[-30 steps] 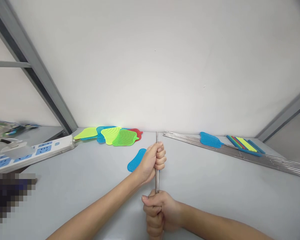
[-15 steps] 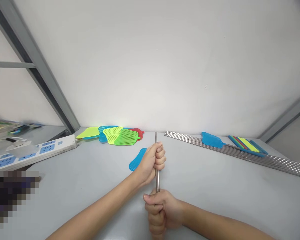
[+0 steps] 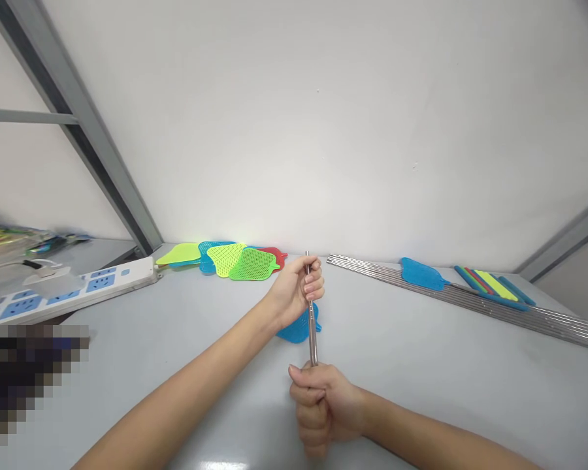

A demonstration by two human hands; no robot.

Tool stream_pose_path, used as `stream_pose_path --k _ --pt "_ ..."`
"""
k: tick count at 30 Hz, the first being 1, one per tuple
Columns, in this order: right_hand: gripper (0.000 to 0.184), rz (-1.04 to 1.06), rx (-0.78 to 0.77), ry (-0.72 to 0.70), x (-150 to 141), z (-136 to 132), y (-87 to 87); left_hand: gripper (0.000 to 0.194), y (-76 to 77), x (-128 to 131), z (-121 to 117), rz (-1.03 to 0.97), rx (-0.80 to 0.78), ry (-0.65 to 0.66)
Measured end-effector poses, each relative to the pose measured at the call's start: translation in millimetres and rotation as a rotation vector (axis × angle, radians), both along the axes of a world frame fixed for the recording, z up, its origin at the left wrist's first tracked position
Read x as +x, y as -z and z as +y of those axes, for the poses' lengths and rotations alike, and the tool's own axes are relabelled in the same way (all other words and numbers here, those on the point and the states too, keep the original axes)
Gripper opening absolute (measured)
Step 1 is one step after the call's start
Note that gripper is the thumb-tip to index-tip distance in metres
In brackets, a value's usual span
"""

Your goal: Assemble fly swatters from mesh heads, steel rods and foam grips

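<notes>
A shiny metal telescopic rod [image 3: 313, 339] points away from me above the table, with a step between its sections just below the upper hand. My left hand [image 3: 294, 287] is closed around the rod near its far tip. Its near end is wrapped in the fist of my right hand [image 3: 323, 405], which hides whatever is at that end. Beneath the rod and the left wrist lies a blue perforated fly swatter head [image 3: 296, 331], partly covered.
Overlapping swatter heads in green [image 3: 253, 264], yellow, blue and red lie by the wall. To the right are a bundle of metal rods [image 3: 367, 269], another blue swatter head [image 3: 423, 274] and coloured grip tubes [image 3: 494, 285]. A white power strip [image 3: 127, 277] sits left.
My left hand has slid farther up towards the rod's tip, uncovering more of the rod and the blue swatter head's neck. My right hand keeps its hold. The view has shifted slightly.
</notes>
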State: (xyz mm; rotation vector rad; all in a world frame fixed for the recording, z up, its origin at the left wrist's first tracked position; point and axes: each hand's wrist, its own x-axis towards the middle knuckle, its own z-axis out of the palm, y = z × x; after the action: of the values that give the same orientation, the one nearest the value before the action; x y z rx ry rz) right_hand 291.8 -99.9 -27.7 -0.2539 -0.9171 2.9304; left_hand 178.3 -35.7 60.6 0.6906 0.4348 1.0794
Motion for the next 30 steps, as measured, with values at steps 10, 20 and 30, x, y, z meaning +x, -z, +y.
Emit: stream_pose_path --k 10,20,30 --pt "0.044 0.043 0.017 -0.023 -2 -4 -1.0 0.026 -7.0 6 -7 0.061 -0.092 0.06" --pt "0.044 0.027 0.031 -0.052 -1 -4 -3.5 0.026 2.2 12 -9 0.182 -0.162 0.019" --pt "0.044 0.052 0.038 -0.104 -1 -3 -1.5 0.03 8.1 9 -17 0.172 -0.151 -0.003"
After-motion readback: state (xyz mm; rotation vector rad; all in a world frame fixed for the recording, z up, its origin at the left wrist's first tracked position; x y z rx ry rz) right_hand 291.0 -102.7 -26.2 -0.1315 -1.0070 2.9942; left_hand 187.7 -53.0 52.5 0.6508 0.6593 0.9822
